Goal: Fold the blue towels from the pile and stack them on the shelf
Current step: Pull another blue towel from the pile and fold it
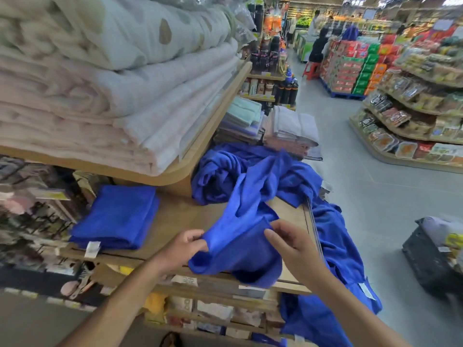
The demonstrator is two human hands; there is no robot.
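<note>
Far to the left of the left hand, the folded blue towels (117, 216) lie in a low, flat stack on the wooden shelf (175, 216), a white tag hanging at their near edge. Our left hand (181, 246) is clenched on the near edge of a loose blue towel (240, 249), fingers curled into the cloth. The towel sags between the hands in an unfolded bunch, and its far end runs up into the pile (223, 176) heaped beyond both hands. Our right hand (293, 244) pinches the towel's upper edge between thumb and fingers. To the right of that hand, more blue towels (335, 244) spill over the shelf end and hang toward the floor. We judge the step to be freeing and squaring one towel. Risks: the far end looks tangled in the pile, so a pull could drag the neighbours along; the hanging ones have little support and may slide to the floor. We cannot tell whether the hands hold true corners; if not, the fold would come out skewed against the stack.
</note>
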